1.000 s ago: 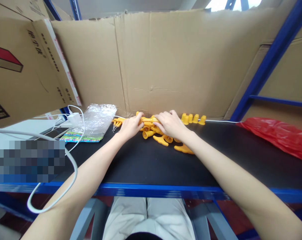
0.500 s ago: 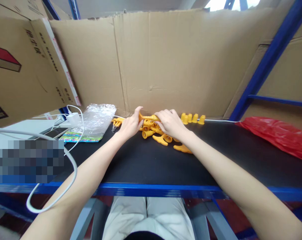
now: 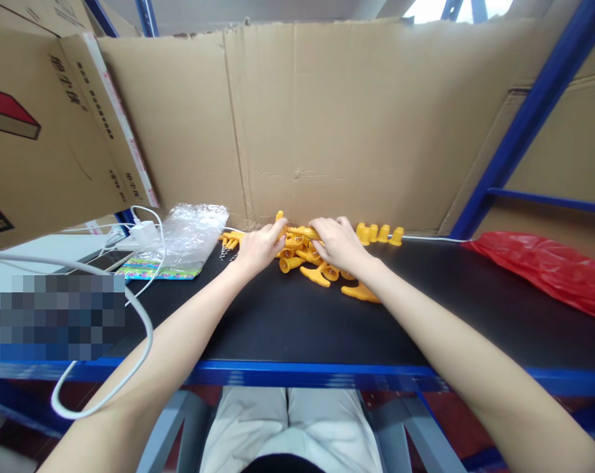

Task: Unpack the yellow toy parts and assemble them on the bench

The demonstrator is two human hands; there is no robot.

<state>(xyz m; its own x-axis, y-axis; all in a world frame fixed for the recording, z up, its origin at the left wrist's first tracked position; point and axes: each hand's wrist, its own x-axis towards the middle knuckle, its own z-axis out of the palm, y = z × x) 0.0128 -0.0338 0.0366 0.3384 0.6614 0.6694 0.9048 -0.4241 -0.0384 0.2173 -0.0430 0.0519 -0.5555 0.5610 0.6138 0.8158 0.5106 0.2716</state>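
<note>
Both grips closed on one yellow part [image 3: 300, 232]: left hand [image 3: 260, 246] and right hand [image 3: 337, 244] pinch opposite ends. Held over yellow parts pile [image 3: 317, 272] on black surface [image 3: 287, 315].

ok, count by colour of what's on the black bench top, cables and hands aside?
Yellow: 1 heap of plastic parts under both hands, too tangled to count singly, and 4 upright caps
Red: 1 plastic bag
Clear: 1 plastic bag
Multicoloured: 1 printed card
Total: 8

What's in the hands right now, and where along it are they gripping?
Both hands hold one long yellow plastic piece above the pile of yellow parts: the left hand pinches its left end, the right hand its right end.
</note>
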